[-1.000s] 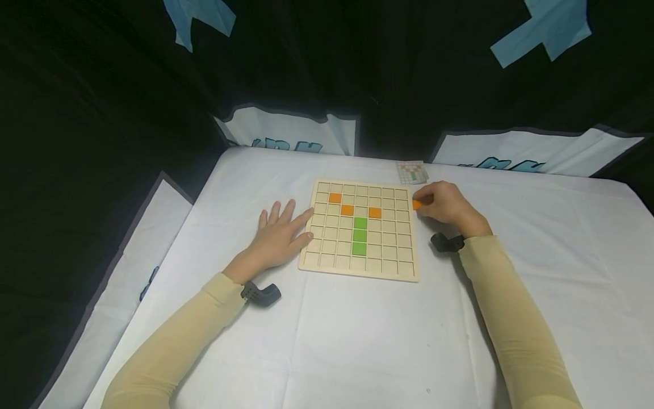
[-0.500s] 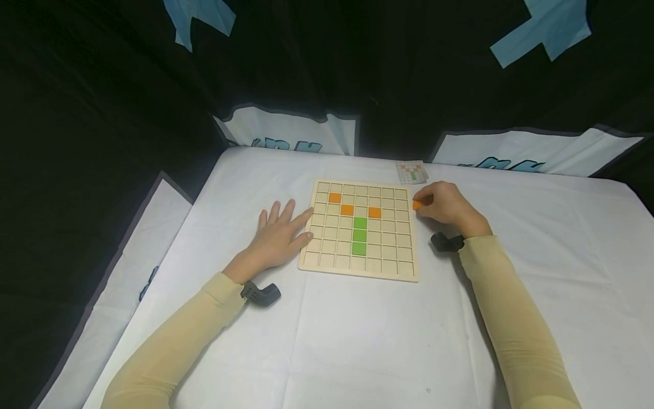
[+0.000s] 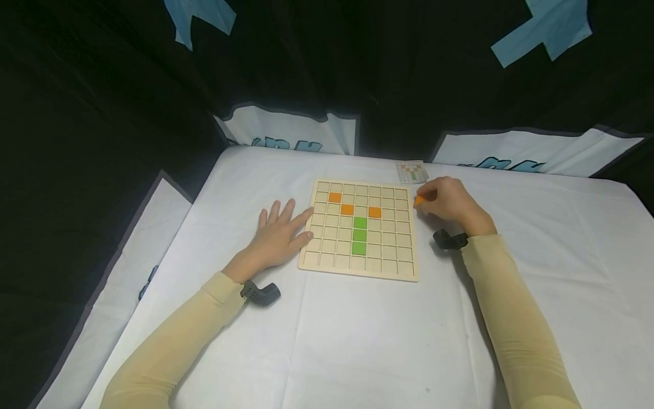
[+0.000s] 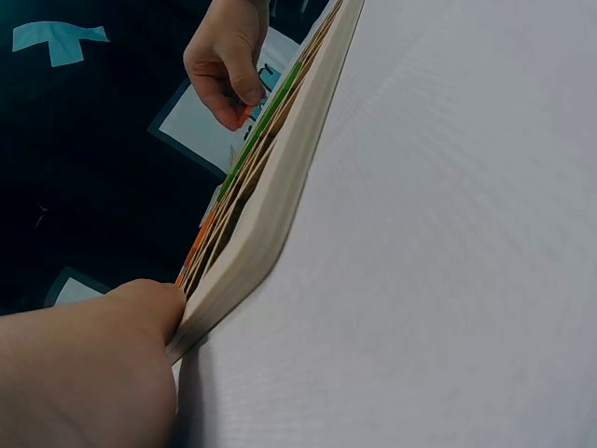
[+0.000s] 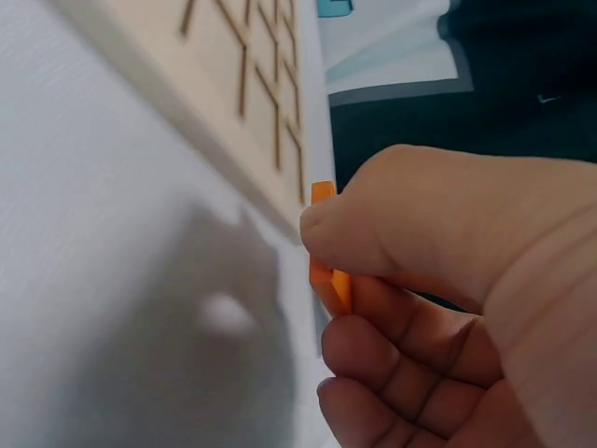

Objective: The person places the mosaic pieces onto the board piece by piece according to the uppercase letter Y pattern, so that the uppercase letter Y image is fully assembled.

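A pale wooden grid board [image 3: 389, 252] lies on the white table. Set in its squares are three green tiles [image 3: 360, 235] in a column and three orange tiles [image 3: 347, 210] above them. My left hand [image 3: 276, 238] is spread flat at the board's left side, its thumb and index finger touching the edge. Beyond the right edge, my right hand [image 3: 449, 203] pinches another orange tile [image 5: 334, 291] between thumb and fingers. In the right wrist view that tile stands on edge beside the board's corner, partly covered by the thumb.
Behind the board's far right corner lies a small card [image 3: 411, 172] printed with a grid pattern of coloured squares. White cloth covers the table [image 3: 357, 341]. Black curtains [image 3: 398, 74] with blue tape hang along the back and left.
My right hand has lifted slightly and shifted a little away from me, with the orange tile tilting in its fingers. The left hand and the board have stayed in place.
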The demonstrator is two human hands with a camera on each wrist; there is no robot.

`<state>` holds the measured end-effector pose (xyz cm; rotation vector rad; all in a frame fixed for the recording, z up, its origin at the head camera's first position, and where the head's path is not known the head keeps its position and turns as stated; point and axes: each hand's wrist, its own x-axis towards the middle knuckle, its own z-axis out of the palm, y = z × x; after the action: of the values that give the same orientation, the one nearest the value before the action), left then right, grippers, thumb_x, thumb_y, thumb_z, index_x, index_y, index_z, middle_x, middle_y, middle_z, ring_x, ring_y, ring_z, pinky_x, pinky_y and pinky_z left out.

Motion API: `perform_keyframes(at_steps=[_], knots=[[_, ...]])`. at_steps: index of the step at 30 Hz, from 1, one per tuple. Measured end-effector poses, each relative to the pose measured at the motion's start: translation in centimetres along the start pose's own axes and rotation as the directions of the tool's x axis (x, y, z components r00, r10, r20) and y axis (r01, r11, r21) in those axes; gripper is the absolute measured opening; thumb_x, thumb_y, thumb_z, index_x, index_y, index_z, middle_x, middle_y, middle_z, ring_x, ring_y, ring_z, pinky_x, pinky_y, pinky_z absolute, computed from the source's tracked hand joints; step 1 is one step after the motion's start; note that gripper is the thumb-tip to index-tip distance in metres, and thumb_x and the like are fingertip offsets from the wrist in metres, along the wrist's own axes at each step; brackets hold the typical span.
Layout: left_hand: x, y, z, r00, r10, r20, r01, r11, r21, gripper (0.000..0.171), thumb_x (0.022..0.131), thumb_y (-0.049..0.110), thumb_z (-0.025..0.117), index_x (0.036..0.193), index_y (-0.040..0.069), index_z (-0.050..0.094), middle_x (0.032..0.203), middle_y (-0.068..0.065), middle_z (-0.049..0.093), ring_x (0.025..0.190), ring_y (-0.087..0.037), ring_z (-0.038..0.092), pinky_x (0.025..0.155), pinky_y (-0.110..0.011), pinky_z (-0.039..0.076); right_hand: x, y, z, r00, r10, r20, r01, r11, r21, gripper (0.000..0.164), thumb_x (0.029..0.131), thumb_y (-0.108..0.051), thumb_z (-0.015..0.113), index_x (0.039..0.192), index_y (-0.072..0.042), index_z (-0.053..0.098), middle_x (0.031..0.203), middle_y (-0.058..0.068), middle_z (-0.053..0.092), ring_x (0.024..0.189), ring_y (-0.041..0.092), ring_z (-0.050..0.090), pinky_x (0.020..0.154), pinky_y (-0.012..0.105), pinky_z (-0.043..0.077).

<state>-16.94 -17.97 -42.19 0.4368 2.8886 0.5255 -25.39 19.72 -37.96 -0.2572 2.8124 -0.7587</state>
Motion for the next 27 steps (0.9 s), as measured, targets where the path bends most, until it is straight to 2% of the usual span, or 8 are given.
perform_keyframes(at_steps=[8,14,20,27], knots=[[-0.1,0.0,-0.1,1.0,-0.001,0.0,0.001,1.0,0.001,0.064,0.105,0.05,0.041,0.162,0.023,0.03,0.171,-0.024,0.009,0.156,-0.052,-0.003,0.122,-0.072,-0.002,-0.2,-1.4,-0.4,0.997,-0.063,-0.036,0.063,0.998,0.008,0.038,0.088,-0.002,0.069,0.125,0.006,0.069,0.123,0.025,0.067,0.103,0.034,0.055,0.095,0.047,0.052],[0.0,0.0,0.0,1.0,-0.005,0.001,0.005,1.0,-0.002,0.064,0.105,0.05,0.041,0.162,0.024,0.03,0.171,-0.023,0.008,0.157,-0.052,-0.004,0.122,-0.071,-0.002,0.0,-2.2,-0.1,0.989,-0.139,-0.06,0.139,0.99,0.008,0.034,0.085,-0.001,0.067,0.118,0.005,0.073,0.112,0.023,0.07,0.096,0.032,0.054,0.082,0.038,0.047],[0.1,0.0,0.0,1.0,-0.005,0.002,0.005,1.0,-0.008,0.064,0.105,0.05,0.04,0.162,0.024,0.03,0.171,-0.023,0.008,0.157,-0.051,-0.004,0.123,-0.071,-0.003,0.2,-2.9,0.6,0.987,-0.154,-0.039,0.154,0.988,0.012,0.032,0.087,-0.001,0.067,0.118,0.005,0.073,0.117,0.024,0.07,0.099,0.033,0.056,0.089,0.044,0.051],[0.0,0.1,0.0,1.0,-0.004,0.001,0.004,1.0,-0.009,0.064,0.105,0.05,0.041,0.162,0.024,0.03,0.171,-0.023,0.008,0.157,-0.052,-0.004,0.122,-0.071,-0.003,0.5,-3.4,1.4,0.984,-0.178,-0.013,0.178,0.984,0.022,0.034,0.087,-0.001,0.068,0.12,0.006,0.071,0.12,0.024,0.072,0.101,0.033,0.064,0.097,0.049,0.054]])
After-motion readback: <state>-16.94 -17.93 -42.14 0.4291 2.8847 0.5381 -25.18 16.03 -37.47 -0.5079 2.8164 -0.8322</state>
